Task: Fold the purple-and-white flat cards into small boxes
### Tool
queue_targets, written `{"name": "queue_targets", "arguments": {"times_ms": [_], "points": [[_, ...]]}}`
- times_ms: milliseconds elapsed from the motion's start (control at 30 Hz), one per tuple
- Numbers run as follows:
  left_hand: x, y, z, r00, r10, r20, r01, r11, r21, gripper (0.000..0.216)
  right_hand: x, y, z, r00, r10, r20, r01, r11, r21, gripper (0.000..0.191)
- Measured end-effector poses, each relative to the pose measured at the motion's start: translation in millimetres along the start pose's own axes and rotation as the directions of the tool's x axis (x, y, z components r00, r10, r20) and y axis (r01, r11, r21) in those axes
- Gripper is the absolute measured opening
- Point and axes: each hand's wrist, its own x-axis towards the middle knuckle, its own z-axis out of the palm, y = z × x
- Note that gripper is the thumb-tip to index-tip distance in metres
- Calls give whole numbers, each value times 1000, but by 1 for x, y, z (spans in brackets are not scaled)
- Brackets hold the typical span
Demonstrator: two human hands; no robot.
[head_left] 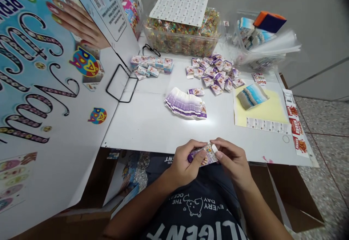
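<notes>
Near the table's front edge, my left hand [187,162] is closed around a small purple and white printed box [209,155], thumb across its face. At the box's right end my right hand [233,160] pinches a white flap with thumb and fingers. Just beyond my hands lies a fanned stack of flat purple and white cartons [185,104]. Behind that stack rests a single small box [196,92]. Farther back and to the right is a loose heap of folded purple and white boxes [218,73].
A large printed display board [89,98] stands at left. At the back are a clear tub of colourful small packets [180,40], a label sheet [180,8] and black glasses [151,50]. Blue boxes [152,63] sit nearby. At right are a filled plastic bin [259,56] and yellow sheet [261,107].
</notes>
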Motion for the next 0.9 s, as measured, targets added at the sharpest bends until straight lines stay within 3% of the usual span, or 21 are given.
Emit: {"name": "queue_targets", "arguments": {"times_ms": [133, 367, 533, 667, 767, 833, 900], "points": [[1, -1, 0, 996, 80, -45, -77, 994, 79, 22, -6, 3, 9, 998, -20, -63, 18, 999, -36, 27], [0, 1, 4, 968, 229, -108, -197, 949, 246, 18, -19, 4, 28, 952, -307, 3, 288, 890, -354, 46], [-1, -3, 7, 965, 219, -145, -174, 947, 271, 18, -22, 9, 35, 955, -296, -1, 271, 877, -398, 54], [-1, -13, 6, 986, 98, -131, -70, 977, 203, 19, -11, 16, 25, 994, -107, 23, 109, 939, -326, 45], [3, -29, 1, 991, 42, -127, -19, 984, 176, 26, 13, 27, 8, 978, 26, -205, -55, 989, -139, 41], [8, -42, -3, 982, 27, -185, 17, 973, 232, 26, 35, 37, -7, 919, 43, -393, -20, 998, 62, 49], [11, -54, -7, 973, -13, -232, 76, 961, 265, 23, 55, 45, -22, 919, 63, -389, 23, 977, 212, 63]]}}
